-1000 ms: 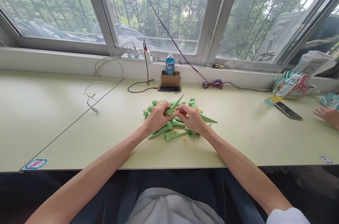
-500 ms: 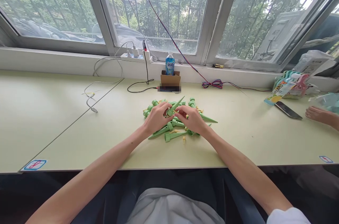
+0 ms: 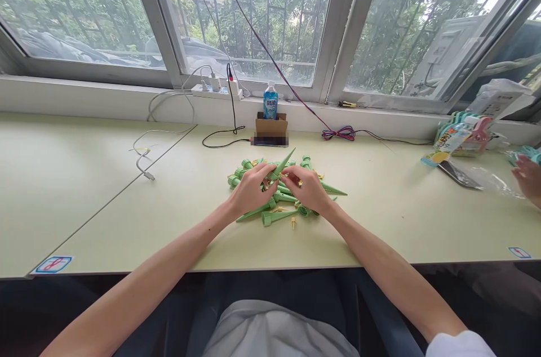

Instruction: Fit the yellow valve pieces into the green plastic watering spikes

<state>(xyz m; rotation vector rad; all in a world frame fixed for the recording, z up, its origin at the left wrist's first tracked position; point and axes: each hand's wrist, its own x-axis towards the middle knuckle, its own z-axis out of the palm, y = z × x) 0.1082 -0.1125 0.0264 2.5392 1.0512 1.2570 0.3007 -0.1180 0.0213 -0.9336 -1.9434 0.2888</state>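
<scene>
A heap of green cone-shaped plastic spikes (image 3: 270, 212) and small yellow pieces (image 3: 293, 223) lies on the pale green table (image 3: 177, 205) in front of me. My left hand (image 3: 250, 187) is closed round one green spike (image 3: 283, 164), which points up and to the right. My right hand (image 3: 307, 188) pinches at the same spike's lower end, fingers pressed together. Both hands hover just over the heap.
On the sill stand a blue-labelled bottle (image 3: 270, 102) and a small cardboard box (image 3: 271, 126). Cables (image 3: 220, 137) and a power strip (image 3: 213, 88) lie at the back. At far right are a phone (image 3: 454, 173), packets (image 3: 459, 136), clear plastic (image 3: 486, 181) and another person's hand (image 3: 528, 172).
The spike in my hands has lifted slightly and tilted further upright. The other person's hand at far right has moved away to the right, pulling clear plastic over the phone.
</scene>
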